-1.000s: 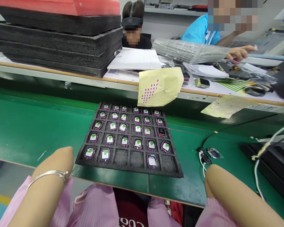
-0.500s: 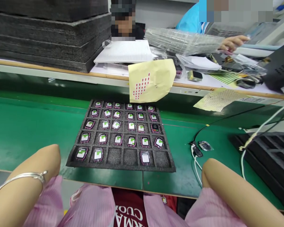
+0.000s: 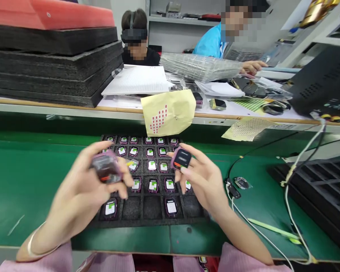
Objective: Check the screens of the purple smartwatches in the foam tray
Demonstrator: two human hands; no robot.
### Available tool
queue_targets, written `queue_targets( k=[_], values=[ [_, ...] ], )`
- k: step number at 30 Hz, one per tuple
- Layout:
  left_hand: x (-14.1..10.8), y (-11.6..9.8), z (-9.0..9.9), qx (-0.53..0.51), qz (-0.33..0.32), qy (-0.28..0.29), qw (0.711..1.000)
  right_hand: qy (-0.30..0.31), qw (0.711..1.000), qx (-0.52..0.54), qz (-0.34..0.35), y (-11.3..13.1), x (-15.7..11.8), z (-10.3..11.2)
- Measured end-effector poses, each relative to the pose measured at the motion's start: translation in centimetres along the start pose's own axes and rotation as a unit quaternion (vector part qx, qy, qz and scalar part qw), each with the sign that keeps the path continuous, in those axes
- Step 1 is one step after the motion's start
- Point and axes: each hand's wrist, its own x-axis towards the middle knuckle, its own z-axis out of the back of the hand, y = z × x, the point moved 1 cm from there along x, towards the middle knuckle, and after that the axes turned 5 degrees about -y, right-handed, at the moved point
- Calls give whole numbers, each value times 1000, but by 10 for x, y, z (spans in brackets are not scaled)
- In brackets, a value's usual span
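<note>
My left hand (image 3: pixel 82 181) is closed around a purple-framed smartwatch (image 3: pixel 106 166), whose dark face is smeared by motion. Between the thumb and fingers of my right hand (image 3: pixel 204 177) is another purple smartwatch (image 3: pixel 181 158), its screen dark with an orange and green strip near the bottom. Both hands are above a black foam tray (image 3: pixel 132 207) with square compartments. Most visible compartments hold a purple watch with a green and white screen, such as the front watch (image 3: pixel 171 207). My hands and forearms hide parts of the tray's left and right sides.
Black foam trays (image 3: pixel 82 71) are stacked on the shelf at left, beside papers (image 3: pixel 138 81). A yellow sheet (image 3: pixel 170 113) hangs over the shelf edge. White cables (image 3: pixel 289 204), a light green strip (image 3: pixel 273 228) and another foam tray (image 3: pixel 320 196) are at right. Two people sit opposite.
Both hands have come into view over the tray, each with a smartwatch. The camera view has tilted up, showing more of the people opposite. A light green strip now shows at right.
</note>
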Motion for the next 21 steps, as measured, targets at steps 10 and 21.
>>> queue_targets(
  k=[10,21],
  values=[
    [44,61,-2,62,55,49,995,55,998,-3,-11,-31,11,-4],
    [41,65,-1,70,42,112,990,-12,998,-68,-6,-35,11,-9]
  ],
)
